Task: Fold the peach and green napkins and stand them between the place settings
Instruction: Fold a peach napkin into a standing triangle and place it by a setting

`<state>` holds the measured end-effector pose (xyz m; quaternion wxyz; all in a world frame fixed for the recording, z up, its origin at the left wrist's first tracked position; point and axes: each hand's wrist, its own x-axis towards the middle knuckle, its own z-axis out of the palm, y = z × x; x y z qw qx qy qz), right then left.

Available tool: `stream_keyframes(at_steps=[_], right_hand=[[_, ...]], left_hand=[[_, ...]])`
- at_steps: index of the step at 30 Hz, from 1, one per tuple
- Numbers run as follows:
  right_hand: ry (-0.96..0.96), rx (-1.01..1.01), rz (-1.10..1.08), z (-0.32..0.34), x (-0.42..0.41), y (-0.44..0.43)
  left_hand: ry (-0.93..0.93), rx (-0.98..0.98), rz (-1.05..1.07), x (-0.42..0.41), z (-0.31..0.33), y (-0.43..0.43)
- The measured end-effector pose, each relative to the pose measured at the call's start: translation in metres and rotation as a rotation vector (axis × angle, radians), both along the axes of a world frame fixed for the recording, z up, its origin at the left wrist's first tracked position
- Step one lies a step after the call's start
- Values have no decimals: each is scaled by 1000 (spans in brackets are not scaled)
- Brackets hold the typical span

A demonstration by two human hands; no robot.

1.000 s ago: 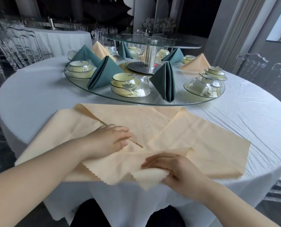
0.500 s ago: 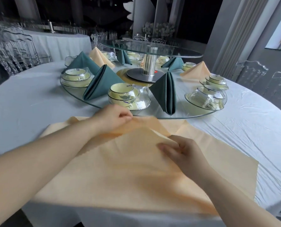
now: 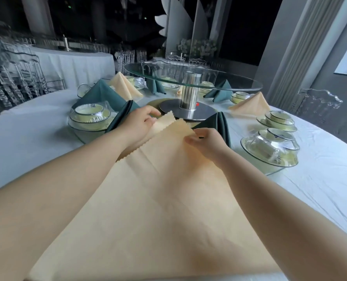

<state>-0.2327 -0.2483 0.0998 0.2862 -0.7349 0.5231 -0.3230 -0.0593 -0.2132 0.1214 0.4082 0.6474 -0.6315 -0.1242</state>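
We are looking across a dim banquet hall at a round table [image 3: 26, 142] that is wearing a white tablecloth. Clear chairs [image 3: 16, 78] are standing along the left, and a second table [image 3: 73, 63] is sitting behind them. At the centre, a metal post [image 3: 190, 98] is holding up a glass turntable [image 3: 193, 78].

Around the post's base, place settings [image 3: 90, 116] of pale yellow bowls are sitting under clear wrap, one on the left and two on the right. Folded green napkins [image 3: 101, 94] are standing between them as upright peaks. Folded peach ones [image 3: 251, 104] are standing farther back on both sides.

The peach napkin [image 3: 158, 209] is lying spread over the near part of the table, running from the bottom edge of the view up between both forearms. It is narrowing toward its far end, which is lifting off the cloth just in front of two of the green peaks. Two scalloped corners are showing there, one slightly behind the other.

The left hand [image 3: 138, 122] is gripping the farther corner, its fingers curling round the fabric from the left. The right hand [image 3: 207, 142] is pinching the nearer corner between thumb and fingertips from the right. The two hands are working close together, and only the narrow tip of the napkin is separating them. Both arms are reaching forward over the napkin's long edges.
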Motion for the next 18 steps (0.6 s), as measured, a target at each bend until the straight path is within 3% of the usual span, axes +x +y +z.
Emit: stream_keyframes(at_steps=[5, 11, 15, 18], right_hand=[[-6, 15, -36, 3, 12, -20], [18, 30, -78, 1, 26, -38], [29, -2, -63, 6, 38, -44], [147, -107, -95, 7, 40, -41]], left_hand=[[62, 34, 18, 1, 3, -20], [231, 179, -152, 9, -5, -17], [169, 204, -158, 18, -3, -18], [103, 164, -111, 19, -2, -26]])
